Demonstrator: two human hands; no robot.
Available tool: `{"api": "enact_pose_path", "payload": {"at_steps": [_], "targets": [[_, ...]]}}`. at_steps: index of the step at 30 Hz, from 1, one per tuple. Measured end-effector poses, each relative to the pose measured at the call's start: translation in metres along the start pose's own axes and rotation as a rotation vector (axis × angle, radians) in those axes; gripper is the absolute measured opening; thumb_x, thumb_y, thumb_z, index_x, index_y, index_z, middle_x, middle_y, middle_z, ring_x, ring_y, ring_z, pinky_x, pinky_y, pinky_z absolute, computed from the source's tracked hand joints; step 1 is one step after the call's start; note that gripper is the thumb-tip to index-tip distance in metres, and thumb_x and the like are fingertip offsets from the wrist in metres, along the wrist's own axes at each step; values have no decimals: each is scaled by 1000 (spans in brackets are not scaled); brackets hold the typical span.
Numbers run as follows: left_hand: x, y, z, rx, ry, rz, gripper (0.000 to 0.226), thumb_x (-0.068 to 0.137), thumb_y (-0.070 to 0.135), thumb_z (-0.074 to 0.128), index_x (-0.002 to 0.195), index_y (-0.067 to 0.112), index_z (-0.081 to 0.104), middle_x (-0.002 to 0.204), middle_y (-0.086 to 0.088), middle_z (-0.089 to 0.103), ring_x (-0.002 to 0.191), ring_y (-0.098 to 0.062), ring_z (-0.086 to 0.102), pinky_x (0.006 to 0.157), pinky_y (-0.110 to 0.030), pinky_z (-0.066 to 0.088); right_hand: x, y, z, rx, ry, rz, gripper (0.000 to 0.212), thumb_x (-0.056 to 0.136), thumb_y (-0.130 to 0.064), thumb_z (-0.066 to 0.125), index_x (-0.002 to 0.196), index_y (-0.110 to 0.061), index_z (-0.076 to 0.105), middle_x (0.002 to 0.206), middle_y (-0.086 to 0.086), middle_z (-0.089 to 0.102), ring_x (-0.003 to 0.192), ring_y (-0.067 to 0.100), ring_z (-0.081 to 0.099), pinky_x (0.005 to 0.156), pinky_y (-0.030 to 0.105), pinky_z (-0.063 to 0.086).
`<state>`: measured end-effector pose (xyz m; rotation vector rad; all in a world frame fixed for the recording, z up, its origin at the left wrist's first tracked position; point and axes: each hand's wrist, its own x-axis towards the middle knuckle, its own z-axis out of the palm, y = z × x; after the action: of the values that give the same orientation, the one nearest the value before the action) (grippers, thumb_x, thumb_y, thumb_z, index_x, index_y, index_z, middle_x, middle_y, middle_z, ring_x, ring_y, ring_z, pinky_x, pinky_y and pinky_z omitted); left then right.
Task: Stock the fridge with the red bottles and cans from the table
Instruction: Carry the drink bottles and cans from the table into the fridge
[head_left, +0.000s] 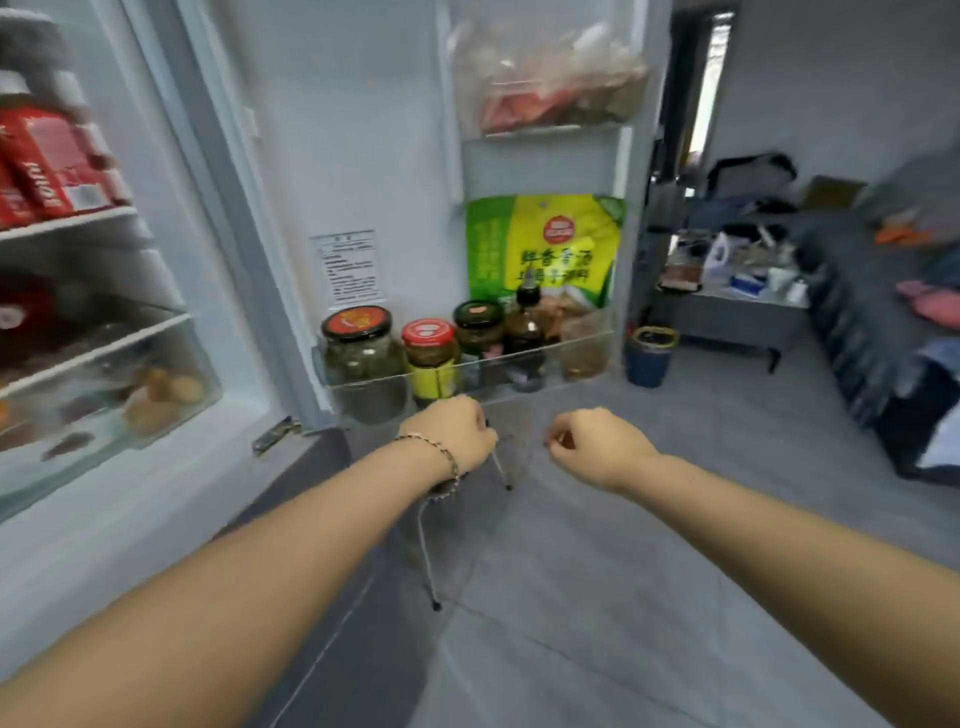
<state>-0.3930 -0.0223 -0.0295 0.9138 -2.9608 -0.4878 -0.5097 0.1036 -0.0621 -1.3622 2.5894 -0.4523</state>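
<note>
The fridge stands open, its interior shelf (67, 221) at the far left and its door (363, 156) swung out in front of me. Red bottles (47, 166) with white caps stand on that upper shelf. My left hand (457, 428) and my right hand (597, 447) hover side by side below the door's lower rack, both with fingers loosely curled and holding nothing. A beaded bracelet sits on my left wrist. The table with the remaining drinks is out of view.
The lower door rack (467, 369) holds several jars, a dark bottle and a yellow-green pouch (545, 244). A bagged item fills the upper door rack (550, 83). A blue bin (649, 356), a cluttered low table (737, 291) and a sofa (883, 322) stand at right.
</note>
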Motion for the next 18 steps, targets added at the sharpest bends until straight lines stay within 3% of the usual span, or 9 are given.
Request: {"api": "enact_pose_path", "payload": {"at_steps": [4, 9, 14, 18], "targets": [[17, 132, 48, 47, -74, 192, 24, 91, 27, 46, 93, 11, 65, 94, -8, 63, 88, -25, 59, 71, -28, 44, -72, 114, -37, -14, 66, 227, 27, 92, -25, 47, 108, -18, 67, 109, 8, 67, 101, 27, 61, 79, 34, 50], [19, 317, 124, 54, -161, 432, 24, 91, 24, 44, 101, 10, 61, 107, -9, 62, 100, -28, 58, 73, -27, 40, -183, 273, -83, -29, 113, 524, 27, 91, -26, 47, 110, -21, 66, 108, 5, 67, 98, 26, 60, 71, 29, 45], [14, 480, 195, 12, -256, 603, 24, 90, 22, 45, 98, 9, 63, 105, -10, 64, 96, -28, 59, 75, -28, 44, -293, 406, -122, -122, 95, 750, 27, 92, -31, 47, 111, -22, 65, 107, 6, 66, 94, 26, 62, 79, 34, 52], [6, 585, 246, 34, -333, 712, 21, 89, 21, 45, 96, 12, 62, 94, -7, 60, 86, -26, 57, 68, -25, 41, -371, 485, -139, -51, 122, 910, 26, 91, -25, 46, 103, -15, 67, 104, 9, 67, 93, 28, 62, 76, 34, 51]]}}
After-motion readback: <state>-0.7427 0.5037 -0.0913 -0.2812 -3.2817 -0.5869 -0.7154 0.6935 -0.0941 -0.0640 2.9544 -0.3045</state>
